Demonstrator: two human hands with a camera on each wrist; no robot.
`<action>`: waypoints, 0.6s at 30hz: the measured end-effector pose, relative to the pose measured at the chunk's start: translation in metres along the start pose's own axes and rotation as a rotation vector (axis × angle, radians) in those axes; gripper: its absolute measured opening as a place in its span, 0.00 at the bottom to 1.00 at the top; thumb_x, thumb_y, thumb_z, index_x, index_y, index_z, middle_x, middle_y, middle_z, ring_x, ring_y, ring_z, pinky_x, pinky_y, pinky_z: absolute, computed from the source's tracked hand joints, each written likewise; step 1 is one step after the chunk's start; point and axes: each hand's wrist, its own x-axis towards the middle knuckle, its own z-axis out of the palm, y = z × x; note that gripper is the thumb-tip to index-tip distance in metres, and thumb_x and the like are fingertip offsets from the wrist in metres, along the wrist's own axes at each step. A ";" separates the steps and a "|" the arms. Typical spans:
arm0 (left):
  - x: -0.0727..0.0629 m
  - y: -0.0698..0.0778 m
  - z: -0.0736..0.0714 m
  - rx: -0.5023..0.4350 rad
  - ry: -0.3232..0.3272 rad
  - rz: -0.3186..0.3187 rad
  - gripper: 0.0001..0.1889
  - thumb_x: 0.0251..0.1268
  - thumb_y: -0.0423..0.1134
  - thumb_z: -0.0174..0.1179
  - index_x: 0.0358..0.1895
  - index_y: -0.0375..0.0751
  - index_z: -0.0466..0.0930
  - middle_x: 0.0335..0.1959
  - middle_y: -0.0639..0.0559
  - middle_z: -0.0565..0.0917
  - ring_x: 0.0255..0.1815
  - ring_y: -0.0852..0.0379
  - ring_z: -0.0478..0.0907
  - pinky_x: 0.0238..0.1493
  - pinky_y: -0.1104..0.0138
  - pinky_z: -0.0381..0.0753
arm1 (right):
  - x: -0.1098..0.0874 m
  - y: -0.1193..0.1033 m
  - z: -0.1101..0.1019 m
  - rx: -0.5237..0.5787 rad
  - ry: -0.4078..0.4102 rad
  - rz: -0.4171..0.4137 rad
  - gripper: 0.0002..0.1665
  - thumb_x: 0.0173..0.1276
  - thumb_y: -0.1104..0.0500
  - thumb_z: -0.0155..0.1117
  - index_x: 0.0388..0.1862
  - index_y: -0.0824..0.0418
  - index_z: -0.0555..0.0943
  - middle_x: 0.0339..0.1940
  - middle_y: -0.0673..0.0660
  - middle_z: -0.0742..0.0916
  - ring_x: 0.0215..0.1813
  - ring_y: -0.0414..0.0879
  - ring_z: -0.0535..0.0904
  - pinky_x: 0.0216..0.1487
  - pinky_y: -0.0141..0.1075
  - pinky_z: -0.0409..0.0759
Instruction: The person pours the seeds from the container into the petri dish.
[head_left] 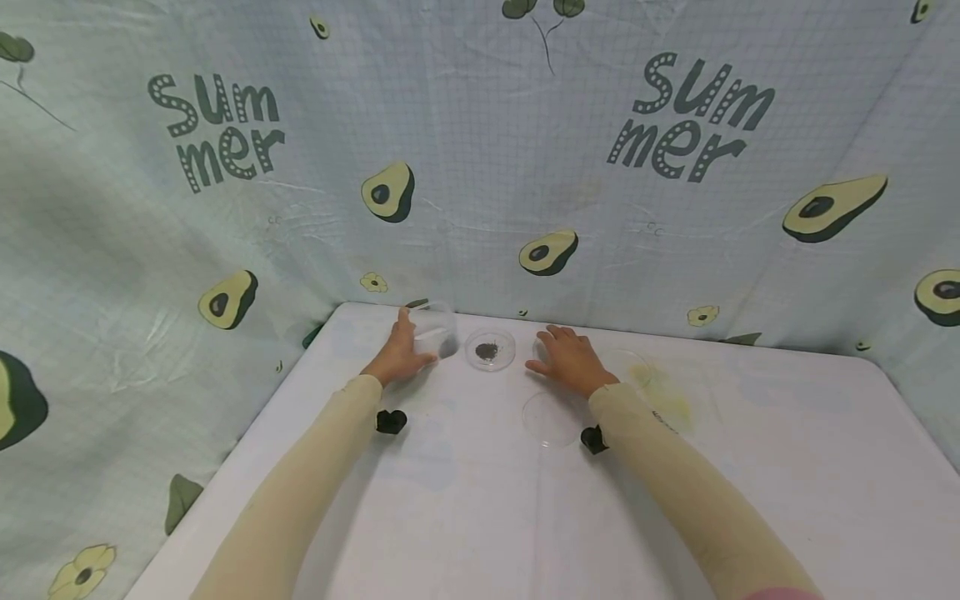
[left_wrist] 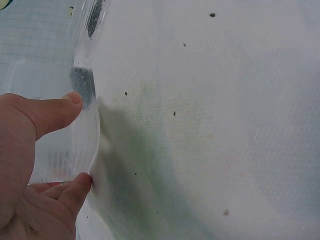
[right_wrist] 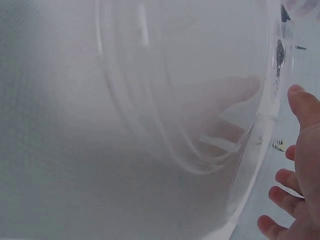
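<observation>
My left hand (head_left: 405, 350) grips a clear plastic container (head_left: 431, 321), thumb on one side and fingers at the other. A dark patch of fine grains (left_wrist: 83, 82) shows inside the container in the left wrist view. Just right of it, a shallow clear round dish (head_left: 491, 362) holds a small heap of dark grains (head_left: 487, 351). My right hand (head_left: 567, 358) is on the other side of that dish, fingers spread and relaxed, gripping nothing. Toward me from the right hand lies a clear round lid or dish (head_left: 551, 421), flat on the table.
The white-covered table (head_left: 465, 517) has a yellowish stain (head_left: 663, 392) right of the right hand. Tiny dark specks (left_wrist: 174, 113) lie scattered on the cover. A patterned curtain (head_left: 465, 150) hangs along the table's back and left edges.
</observation>
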 end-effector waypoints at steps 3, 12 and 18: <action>0.000 0.000 0.000 0.003 0.003 0.004 0.55 0.64 0.41 0.63 0.76 0.43 0.24 0.76 0.34 0.52 0.76 0.38 0.55 0.74 0.45 0.56 | -0.002 0.003 0.000 0.007 0.010 -0.001 0.41 0.67 0.37 0.59 0.69 0.62 0.69 0.72 0.64 0.71 0.73 0.60 0.64 0.70 0.58 0.64; 0.001 0.000 0.000 0.000 0.000 -0.004 0.55 0.64 0.42 0.64 0.76 0.44 0.24 0.76 0.35 0.52 0.75 0.37 0.56 0.74 0.45 0.57 | -0.007 0.009 -0.004 0.028 0.000 0.013 0.42 0.67 0.37 0.59 0.70 0.63 0.68 0.73 0.65 0.69 0.74 0.61 0.62 0.72 0.58 0.62; 0.000 -0.001 -0.001 -0.010 -0.004 0.005 0.54 0.64 0.42 0.64 0.75 0.44 0.24 0.76 0.35 0.51 0.75 0.38 0.55 0.74 0.45 0.57 | -0.009 0.010 -0.007 0.020 -0.005 0.015 0.42 0.67 0.37 0.59 0.70 0.64 0.68 0.72 0.66 0.69 0.74 0.62 0.63 0.71 0.59 0.63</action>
